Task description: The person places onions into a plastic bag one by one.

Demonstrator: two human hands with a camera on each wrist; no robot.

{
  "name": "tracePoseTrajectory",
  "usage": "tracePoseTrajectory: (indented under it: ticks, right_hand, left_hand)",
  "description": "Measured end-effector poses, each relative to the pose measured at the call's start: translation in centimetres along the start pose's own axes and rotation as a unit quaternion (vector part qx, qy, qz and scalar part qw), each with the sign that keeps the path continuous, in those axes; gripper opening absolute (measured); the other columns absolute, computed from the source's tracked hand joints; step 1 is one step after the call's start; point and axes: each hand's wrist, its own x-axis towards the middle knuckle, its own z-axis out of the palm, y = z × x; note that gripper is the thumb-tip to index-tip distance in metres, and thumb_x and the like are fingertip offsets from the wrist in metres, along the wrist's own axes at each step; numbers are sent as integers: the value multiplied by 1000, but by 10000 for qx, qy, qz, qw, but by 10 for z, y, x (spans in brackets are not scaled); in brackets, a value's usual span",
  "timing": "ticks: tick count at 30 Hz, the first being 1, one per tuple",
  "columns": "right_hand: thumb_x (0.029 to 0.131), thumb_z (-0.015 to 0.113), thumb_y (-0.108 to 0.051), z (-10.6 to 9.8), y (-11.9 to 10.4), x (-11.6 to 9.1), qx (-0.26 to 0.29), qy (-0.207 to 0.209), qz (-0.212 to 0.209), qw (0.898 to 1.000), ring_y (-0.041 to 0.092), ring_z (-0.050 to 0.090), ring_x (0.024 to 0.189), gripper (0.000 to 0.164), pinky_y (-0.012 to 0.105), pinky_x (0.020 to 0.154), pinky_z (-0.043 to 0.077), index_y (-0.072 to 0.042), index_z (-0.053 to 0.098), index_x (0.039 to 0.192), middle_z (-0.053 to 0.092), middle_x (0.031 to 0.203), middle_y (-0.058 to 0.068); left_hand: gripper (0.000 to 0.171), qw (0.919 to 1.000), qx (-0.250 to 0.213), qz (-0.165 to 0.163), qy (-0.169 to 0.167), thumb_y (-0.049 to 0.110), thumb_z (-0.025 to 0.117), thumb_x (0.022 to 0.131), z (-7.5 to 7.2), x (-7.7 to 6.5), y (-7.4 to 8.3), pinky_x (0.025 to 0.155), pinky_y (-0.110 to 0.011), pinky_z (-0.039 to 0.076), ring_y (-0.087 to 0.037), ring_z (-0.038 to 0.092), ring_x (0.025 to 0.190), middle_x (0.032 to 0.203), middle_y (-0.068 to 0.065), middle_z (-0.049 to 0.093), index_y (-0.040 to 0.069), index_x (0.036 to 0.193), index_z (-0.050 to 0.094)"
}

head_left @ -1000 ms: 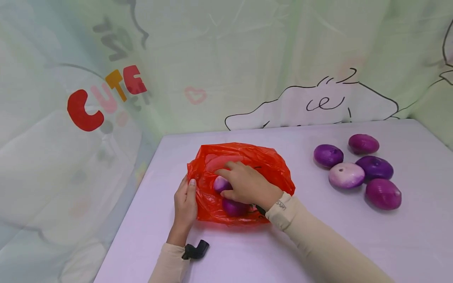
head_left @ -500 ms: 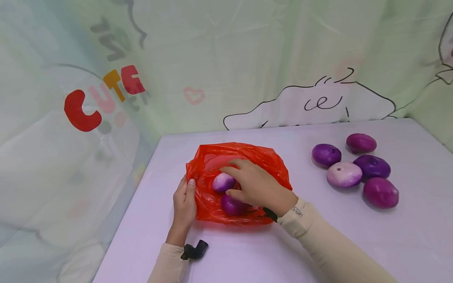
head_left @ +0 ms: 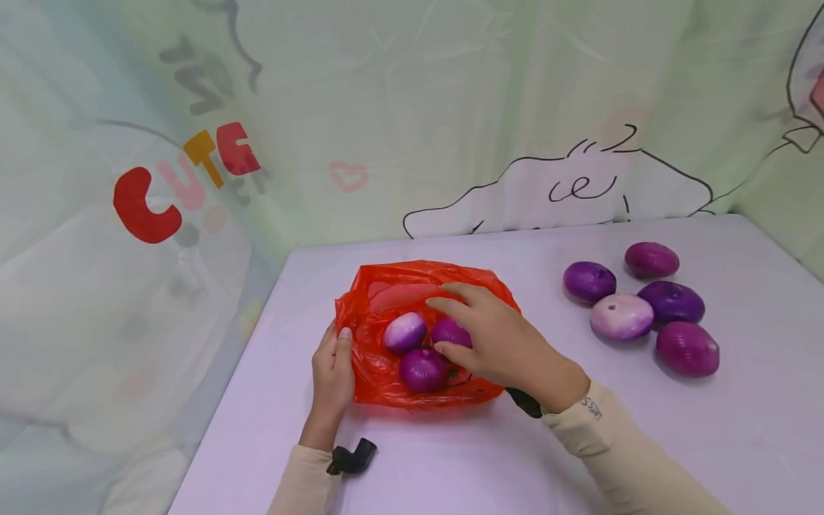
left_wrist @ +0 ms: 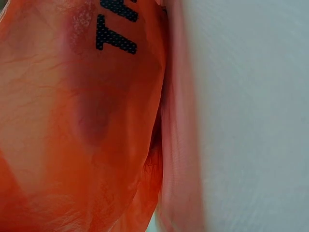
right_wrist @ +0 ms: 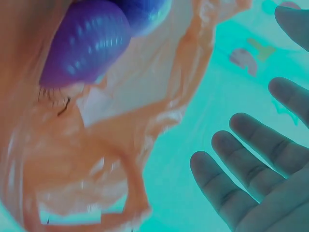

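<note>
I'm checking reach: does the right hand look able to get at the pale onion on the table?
Probably yes: the right hand holds nothing, and nothing visible blocks its way to the pale onion.

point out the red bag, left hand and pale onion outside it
Red bag (head_left: 412,275), head view: its far wall
Left hand (head_left: 332,375), head view: its middle
Pale onion (head_left: 623,318), head view: its visible middle

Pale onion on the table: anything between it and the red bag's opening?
Yes: the right hand, its grip open, covers the right side of the red bag in the head view. Nothing else visible stands between the pale onion and the opening.
</note>
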Motion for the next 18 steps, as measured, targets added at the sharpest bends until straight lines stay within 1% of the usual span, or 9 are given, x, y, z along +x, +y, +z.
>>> tracePoseTrajectory:
  ticks: [4, 6, 13, 18]
  right_hand:
    - [87, 85, -19, -10, 11, -10, -137, 258, 47, 9996, 41, 59, 128, 55, 54, 99, 57, -5, 66, 137, 58, 143, 22]
    - [86, 85, -18, -14, 17, -15, -136, 355, 146, 9992, 41, 58, 128, 56, 55, 99, 57, -5, 66, 137, 57, 143, 22]
    - [88, 83, -19, -33, 37, -34, -129, 410, 745, 9963, 47, 55, 129, 57, 64, 97, 55, -6, 63, 140, 57, 143, 25]
    - [87, 83, -18, -43, 56, -52, -242, 391, 1252, 9911, 51, 51, 131, 60, 72, 96, 50, -5, 61, 142, 54, 145, 27]
  left_hand:
    - [43, 10000, -42, 38, 10, 29, 45, 112, 1, 0, -1, 106, -46, 53, -28, 52, 141, 158, -6, 50, 6, 146, 60]
    - [43, 10000, -69, 41, 14, 28, 45, 112, 1, 0, -2, 106, -47, 52, -28, 51, 142, 159, -7, 49, 6, 147, 59]
    - [45, 9999, -99, 56, 13, 26, 45, 112, 2, -1, -3, 108, -49, 50, -30, 51, 141, 158, -8, 50, 6, 151, 55]
    - [45, 9999, -101, 115, 6, 26, 44, 113, 2, -1, -3, 108, -48, 50, -30, 51, 141, 158, -8, 50, 5, 151, 54]
